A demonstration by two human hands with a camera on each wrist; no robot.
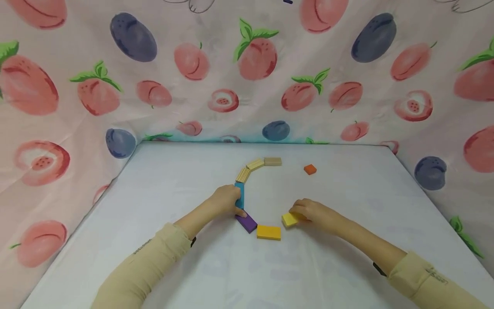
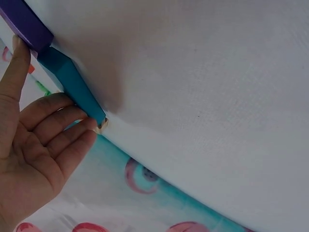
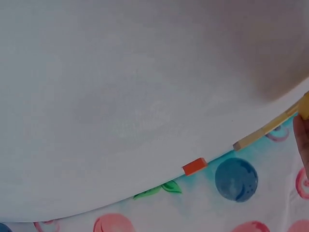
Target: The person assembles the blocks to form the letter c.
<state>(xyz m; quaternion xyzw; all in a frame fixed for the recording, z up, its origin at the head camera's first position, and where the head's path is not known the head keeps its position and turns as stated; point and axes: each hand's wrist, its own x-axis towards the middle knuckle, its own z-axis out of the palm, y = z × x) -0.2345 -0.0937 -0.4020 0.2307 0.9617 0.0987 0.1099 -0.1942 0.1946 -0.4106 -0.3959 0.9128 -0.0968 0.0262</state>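
My left hand [image 1: 224,200] lies along the row of blocks, its fingers touching the side of a blue block [image 1: 240,196] and its thumb on a purple block [image 1: 247,222]. In the left wrist view these fingers are fairly straight against the blue block [image 2: 77,87], with the thumb at the purple block [image 2: 26,21]. My right hand [image 1: 317,214] pinches a light yellow block [image 1: 289,220] just right of a deeper yellow block [image 1: 269,232]. Only a bit of that hand and the yellow block [image 3: 304,106] shows in the right wrist view.
Beyond the blue block, several plain wooden blocks [image 1: 255,164] continue the curve toward the back. A small orange block [image 1: 310,169] lies apart at the back right. A fruit-print cloth [image 1: 224,51] rises behind and beside the white tabletop [image 1: 173,171].
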